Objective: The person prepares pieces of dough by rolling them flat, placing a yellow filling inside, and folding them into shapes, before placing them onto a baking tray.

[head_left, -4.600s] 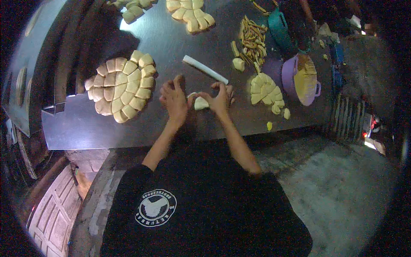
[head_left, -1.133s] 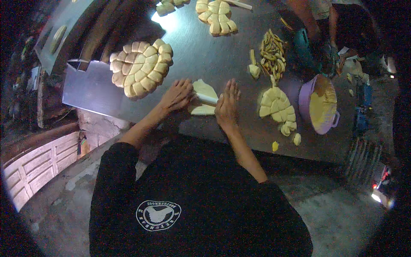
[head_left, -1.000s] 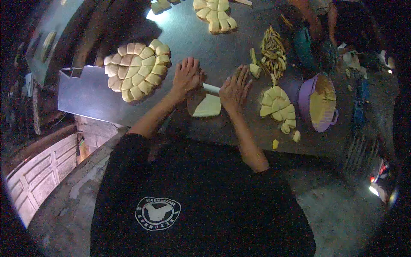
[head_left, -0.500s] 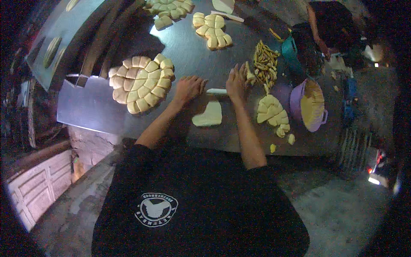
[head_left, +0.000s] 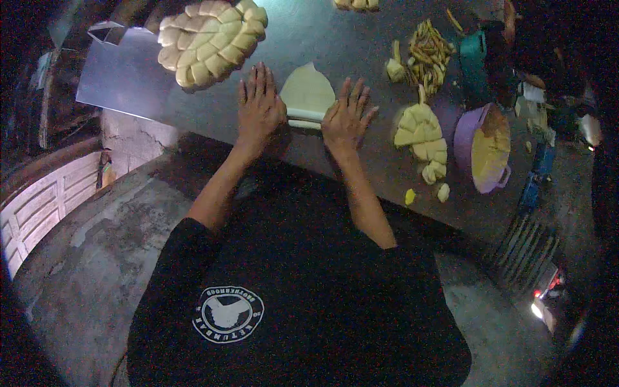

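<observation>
A grey metal table (head_left: 361,39) carried everything. A round cluster of dough pieces (head_left: 209,42) lay far left, a purple pot (head_left: 483,148) far right, cut dough chunks (head_left: 420,129) beside it. A flattened dough sheet (head_left: 308,90) lay between the hands. The left hand (head_left: 259,109) and right hand (head_left: 345,119), apart, fingers spread flat, pressed a white rolling pin (head_left: 305,117) at the sheet's near edge.
</observation>
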The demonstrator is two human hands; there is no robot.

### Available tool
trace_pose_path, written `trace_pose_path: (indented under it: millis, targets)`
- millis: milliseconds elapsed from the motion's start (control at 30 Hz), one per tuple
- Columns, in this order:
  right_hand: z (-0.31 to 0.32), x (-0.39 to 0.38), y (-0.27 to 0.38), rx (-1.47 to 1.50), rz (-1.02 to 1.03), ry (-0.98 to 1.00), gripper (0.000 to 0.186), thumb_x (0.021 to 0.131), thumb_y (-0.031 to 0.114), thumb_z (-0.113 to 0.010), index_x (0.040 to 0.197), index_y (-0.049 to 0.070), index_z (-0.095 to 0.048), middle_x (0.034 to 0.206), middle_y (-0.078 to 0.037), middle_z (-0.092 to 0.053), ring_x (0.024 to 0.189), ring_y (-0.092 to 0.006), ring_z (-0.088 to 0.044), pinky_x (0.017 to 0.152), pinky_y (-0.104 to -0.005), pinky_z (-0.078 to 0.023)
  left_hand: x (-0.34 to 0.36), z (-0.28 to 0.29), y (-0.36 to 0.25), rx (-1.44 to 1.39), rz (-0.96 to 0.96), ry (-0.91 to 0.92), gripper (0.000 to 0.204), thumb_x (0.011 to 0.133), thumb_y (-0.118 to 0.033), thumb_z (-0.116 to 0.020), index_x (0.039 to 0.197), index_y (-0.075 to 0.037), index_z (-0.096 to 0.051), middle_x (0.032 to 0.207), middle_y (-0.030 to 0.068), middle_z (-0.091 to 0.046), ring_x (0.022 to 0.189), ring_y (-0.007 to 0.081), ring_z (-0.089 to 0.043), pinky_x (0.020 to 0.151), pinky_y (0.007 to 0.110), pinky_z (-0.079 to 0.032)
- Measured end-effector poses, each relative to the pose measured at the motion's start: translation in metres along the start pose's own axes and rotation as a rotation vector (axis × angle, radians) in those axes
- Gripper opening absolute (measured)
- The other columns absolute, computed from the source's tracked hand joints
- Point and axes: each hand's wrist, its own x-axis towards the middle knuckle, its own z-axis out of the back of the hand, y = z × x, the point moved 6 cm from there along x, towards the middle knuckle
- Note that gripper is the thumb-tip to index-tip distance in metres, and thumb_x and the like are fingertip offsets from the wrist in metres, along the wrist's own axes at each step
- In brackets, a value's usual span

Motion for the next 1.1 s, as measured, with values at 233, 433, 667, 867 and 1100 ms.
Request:
trace_pose_path:
  millis: [233, 433, 667, 867, 1100]
  targets:
    - [0.007, -0.036, -0.004, 0.235, 0.039, -0.076, 0.054, 0.098, 0.019, -0.034, 0.147, -0.004, -0.031, 0.157, -0.025, -0.021, 0.147, -0.0409, -0.016, 0.119, -0.0552, -0.008, -0.056, 0.01, -0.007, -0.065, -0.147, 0.208, 0.058, 0.086, -0.021, -0.057, 0.137, 0.004, -0.045, 0.147, 0.0252, -0.039, 0.138, 0.0389, -0.036, 0.115, 0.052, -0.026]
    - [0.01, -0.026, 0.001, 0.775, 0.112, 0.024, 0.054, 0.099, 0.017, -0.034, 0.148, -0.006, -0.028, 0.156, -0.028, -0.02, 0.146, -0.0424, -0.015, 0.12, -0.0518, -0.009, -0.051, -0.026, 0.029, -0.274, -0.364, 0.195, 0.053, 0.081, -0.025, -0.062, 0.126, 0.002, -0.052, 0.128, 0.0227, -0.051, 0.125, 0.0391, -0.045, 0.11, 0.049, -0.032]
    - [-0.004, 0.071, -0.008, 0.072, 0.008, -0.057, 0.061, 0.099, 0.022, -0.032, 0.152, -0.004, -0.017, 0.159, -0.023, -0.017, 0.148, -0.0377, -0.014, 0.119, -0.0529, -0.008, 0.075, -0.04, 0.004, -0.192, -0.088, -0.059, 0.036, 0.083, -0.023, -0.059, 0.112, -0.002, -0.053, 0.113, 0.0158, -0.053, 0.108, 0.0324, -0.052, 0.084, 0.042, -0.042]
    - [-0.01, 0.147, -0.014, -0.042, -0.088, -0.168, 0.062, 0.1, 0.025, -0.032, 0.154, 0.002, -0.015, 0.16, -0.019, -0.017, 0.149, -0.0344, -0.015, 0.116, -0.062, -0.002, 0.147, -0.052, 0.009, 0.011, 0.087, -0.279, 0.041, 0.084, -0.024, -0.059, 0.12, -0.006, -0.052, 0.115, 0.0124, -0.053, 0.113, 0.0298, -0.05, 0.088, 0.041, -0.041]
    - [0.02, 0.181, -0.004, 0.372, 0.138, -0.129, 0.042, 0.096, 0.028, -0.051, 0.131, 0.007, -0.057, 0.137, -0.013, -0.054, 0.131, -0.03, -0.046, 0.11, -0.0559, -0.026, 0.2, -0.023, 0.02, -0.531, 0.184, -0.296, 0.035, 0.09, -0.027, -0.062, 0.115, -0.006, -0.052, 0.112, 0.0139, -0.052, 0.11, 0.0326, -0.05, 0.09, 0.043, -0.04]
